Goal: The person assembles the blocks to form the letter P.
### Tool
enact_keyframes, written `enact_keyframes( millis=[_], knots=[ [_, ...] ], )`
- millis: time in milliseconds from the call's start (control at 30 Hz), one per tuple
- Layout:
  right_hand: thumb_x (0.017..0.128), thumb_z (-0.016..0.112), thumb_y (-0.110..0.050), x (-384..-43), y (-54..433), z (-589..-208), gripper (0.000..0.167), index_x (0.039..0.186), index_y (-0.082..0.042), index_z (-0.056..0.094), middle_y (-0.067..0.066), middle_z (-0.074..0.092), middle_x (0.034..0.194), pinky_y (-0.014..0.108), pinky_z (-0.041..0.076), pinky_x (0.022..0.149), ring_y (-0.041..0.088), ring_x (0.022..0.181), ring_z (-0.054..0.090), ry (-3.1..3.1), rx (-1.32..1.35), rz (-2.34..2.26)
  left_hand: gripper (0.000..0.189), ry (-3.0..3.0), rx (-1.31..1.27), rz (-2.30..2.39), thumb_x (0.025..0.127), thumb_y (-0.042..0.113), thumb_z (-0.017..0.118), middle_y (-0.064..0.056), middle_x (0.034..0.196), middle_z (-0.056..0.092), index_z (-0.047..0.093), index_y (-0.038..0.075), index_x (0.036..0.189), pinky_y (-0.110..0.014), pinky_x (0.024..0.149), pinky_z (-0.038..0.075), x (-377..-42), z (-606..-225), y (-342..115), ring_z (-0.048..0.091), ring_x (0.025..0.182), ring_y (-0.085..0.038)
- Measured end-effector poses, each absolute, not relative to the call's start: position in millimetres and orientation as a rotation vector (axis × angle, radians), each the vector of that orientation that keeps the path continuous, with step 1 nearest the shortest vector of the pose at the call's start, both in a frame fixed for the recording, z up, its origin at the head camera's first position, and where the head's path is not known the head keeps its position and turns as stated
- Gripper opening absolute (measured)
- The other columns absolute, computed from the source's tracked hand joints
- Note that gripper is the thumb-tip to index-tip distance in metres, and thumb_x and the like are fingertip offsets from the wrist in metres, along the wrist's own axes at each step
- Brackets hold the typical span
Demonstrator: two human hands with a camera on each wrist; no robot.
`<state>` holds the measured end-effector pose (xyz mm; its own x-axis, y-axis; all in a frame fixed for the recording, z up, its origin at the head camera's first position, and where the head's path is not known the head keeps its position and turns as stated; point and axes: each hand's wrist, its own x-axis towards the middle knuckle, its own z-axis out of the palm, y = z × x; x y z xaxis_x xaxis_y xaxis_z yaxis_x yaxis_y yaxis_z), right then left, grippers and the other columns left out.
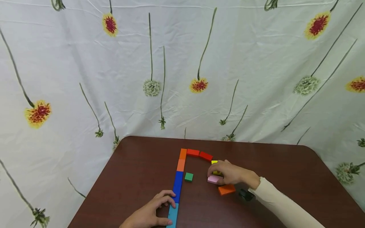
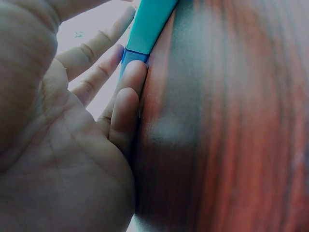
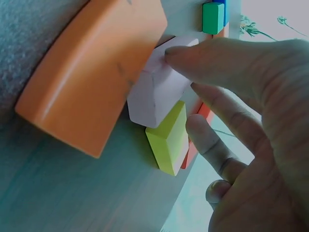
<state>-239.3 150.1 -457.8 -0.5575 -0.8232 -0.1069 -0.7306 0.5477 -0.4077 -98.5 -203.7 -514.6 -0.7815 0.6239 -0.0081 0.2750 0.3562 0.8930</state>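
My left hand [image 1: 154, 208] rests by a straight row of blocks, its fingertips touching the dark blue block [image 1: 178, 183] and the light blue block [image 1: 173, 213]. Its fingers look fairly straight in the left wrist view. My right hand [image 1: 233, 173] pinches a pink block [image 3: 159, 87] between thumb and index finger. Just beyond that lies a yellow block [image 3: 168, 137], partly covered by the hand in the head view. A curved orange block [image 1: 227, 190] sits on the near side of the pink one.
Two orange blocks [image 1: 181, 165] continue the row toward the back. From its far end, red blocks [image 1: 193, 152] bend right toward the yellow one. Between row and right hand lies a green block [image 1: 188, 177]. A flowered cloth [image 1: 182, 69] hangs behind the brown table [image 1: 137, 164].
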Motion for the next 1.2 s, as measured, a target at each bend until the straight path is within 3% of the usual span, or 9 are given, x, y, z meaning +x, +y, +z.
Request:
enact_keyframes(
  millis=[133, 367, 633, 1200],
  knots=[
    [0.089, 0.072, -0.006, -238.5, 149.8, -456.3, 0.029, 0.113, -0.022, 0.068, -0.009, 0.065, 0.120, 0.047, 0.033, 0.090, 0.017, 0.111, 0.050, 2.499, -1.296, -0.461, 0.028, 2.279, 0.791, 1.399, 0.092, 0.033, 0.073, -0.008, 0.143, 0.040, 0.062, 0.022, 0.115, -0.022, 0.090, 0.040, -98.7, -515.2, -204.7, 0.040, 0.117, -0.007],
    [0.089, 0.071, -0.006, -236.8, 152.6, -455.2, 0.029, 0.114, -0.019, 0.069, -0.007, 0.066, 0.121, 0.041, 0.032, 0.088, 0.017, 0.107, 0.052, 2.502, -1.277, -0.467, 0.027, 2.264, 0.794, 1.413, 0.092, 0.030, 0.073, -0.010, 0.143, 0.040, 0.062, 0.022, 0.115, -0.023, 0.088, 0.039, -96.9, -515.0, -204.2, 0.038, 0.119, -0.007],
    [0.089, 0.073, -0.007, -238.1, 156.7, -455.5, 0.030, 0.114, -0.022, 0.068, -0.008, 0.065, 0.120, 0.049, 0.035, 0.095, 0.015, 0.106, 0.051, 2.512, -1.248, -0.494, 0.028, 2.285, 0.794, 1.406, 0.092, 0.033, 0.073, -0.008, 0.143, 0.040, 0.062, 0.022, 0.115, -0.023, 0.090, 0.039, -97.6, -514.8, -204.3, 0.038, 0.119, -0.005],
    [0.088, 0.070, -0.003, -238.0, 158.8, -457.7, 0.032, 0.115, -0.022, 0.069, -0.011, 0.065, 0.114, 0.050, 0.038, 0.097, 0.012, 0.102, 0.053, 2.520, -1.261, -0.478, 0.027, 2.250, 0.797, 1.429, 0.092, 0.029, 0.074, -0.011, 0.144, 0.039, 0.062, 0.020, 0.115, -0.024, 0.090, 0.039, -96.3, -512.2, -203.8, 0.038, 0.121, -0.008]
  ],
)
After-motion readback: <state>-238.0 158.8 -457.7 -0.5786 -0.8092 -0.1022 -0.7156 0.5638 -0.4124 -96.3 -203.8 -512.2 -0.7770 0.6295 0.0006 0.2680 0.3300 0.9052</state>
